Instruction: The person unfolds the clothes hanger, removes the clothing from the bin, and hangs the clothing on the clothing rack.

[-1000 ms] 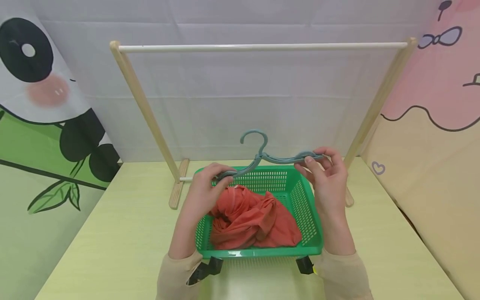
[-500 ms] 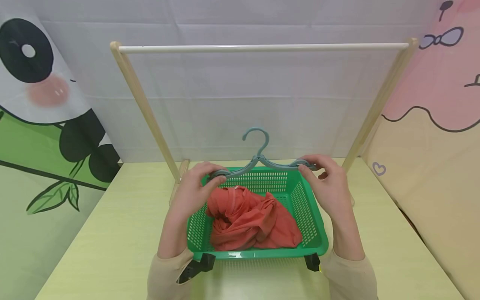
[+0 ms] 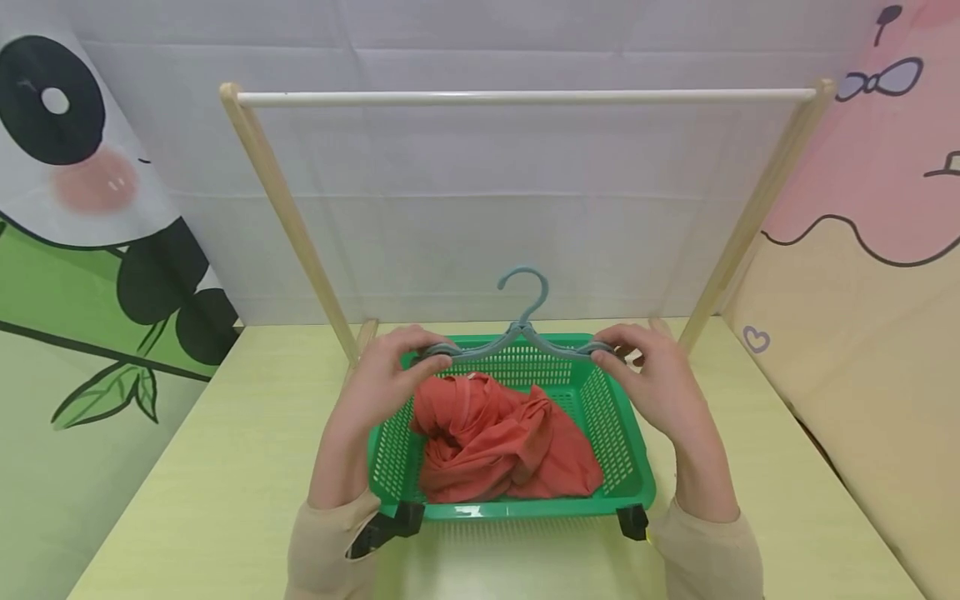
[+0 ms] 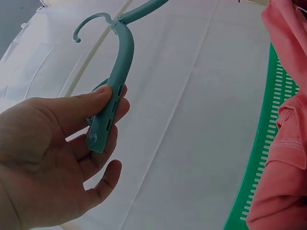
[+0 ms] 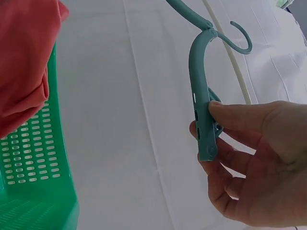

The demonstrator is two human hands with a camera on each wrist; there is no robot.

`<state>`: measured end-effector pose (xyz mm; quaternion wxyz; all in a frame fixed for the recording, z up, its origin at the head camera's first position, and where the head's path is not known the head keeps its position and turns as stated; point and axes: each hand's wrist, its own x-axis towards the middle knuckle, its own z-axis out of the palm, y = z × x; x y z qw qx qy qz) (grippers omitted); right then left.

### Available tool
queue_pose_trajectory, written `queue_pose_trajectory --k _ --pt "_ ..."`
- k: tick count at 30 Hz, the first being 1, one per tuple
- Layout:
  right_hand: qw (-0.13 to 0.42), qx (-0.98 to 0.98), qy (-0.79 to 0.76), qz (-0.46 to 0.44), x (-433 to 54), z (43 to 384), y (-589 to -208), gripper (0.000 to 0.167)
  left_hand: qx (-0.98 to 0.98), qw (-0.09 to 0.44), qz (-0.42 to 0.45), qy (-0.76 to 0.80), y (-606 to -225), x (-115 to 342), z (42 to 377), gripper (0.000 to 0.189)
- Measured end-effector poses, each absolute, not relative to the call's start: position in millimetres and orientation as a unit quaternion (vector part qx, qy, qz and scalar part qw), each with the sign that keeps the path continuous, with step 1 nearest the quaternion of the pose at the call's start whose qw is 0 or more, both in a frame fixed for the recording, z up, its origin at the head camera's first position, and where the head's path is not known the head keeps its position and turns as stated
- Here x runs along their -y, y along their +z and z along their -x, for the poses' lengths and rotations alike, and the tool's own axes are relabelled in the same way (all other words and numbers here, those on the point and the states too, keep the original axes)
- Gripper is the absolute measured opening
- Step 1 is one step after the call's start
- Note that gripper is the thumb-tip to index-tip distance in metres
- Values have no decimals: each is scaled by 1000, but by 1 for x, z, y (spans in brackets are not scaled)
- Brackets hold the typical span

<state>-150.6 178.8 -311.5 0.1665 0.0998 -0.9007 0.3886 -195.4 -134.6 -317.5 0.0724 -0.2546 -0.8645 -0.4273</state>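
A blue-green plastic clothes hanger (image 3: 521,327) is held level above the far side of the green basket (image 3: 517,508), its hook upward. My left hand (image 3: 386,375) pinches the hanger's left arm between thumb and fingers. At the other end, my right hand (image 3: 656,379) pinches the right arm the same way. Both wrist views show the thumb pressed on the slotted end of the hanger (image 4: 125,52), with the fingers behind it. Below, in the basket, lies a crumpled red cloth garment (image 3: 510,442), which neither hand touches.
A wooden rack with a white top rail (image 3: 525,97) stands behind the basket, and its left post (image 3: 292,225) and right post (image 3: 757,217) rise on either side. A pale yellow-green table (image 3: 225,467) lies underneath. White cloth (image 3: 480,225) hangs behind, with printed panels at both sides.
Both hands keep hold of the hanger. Its right arm has come down, so it now sits level rather than tilted. The right hand has lowered and the left hand shifted slightly leftward.
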Motion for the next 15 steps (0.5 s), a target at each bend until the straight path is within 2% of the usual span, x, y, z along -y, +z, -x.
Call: queue_pose_trajectory --k 9,15 --pt "160 928 317 -113 -177 153 -309 14 868 75 263 -415 -318 134 197 12" --pt "177 916 346 -102 -176 152 -311 12 868 78 259 -416 -318 134 197 12"
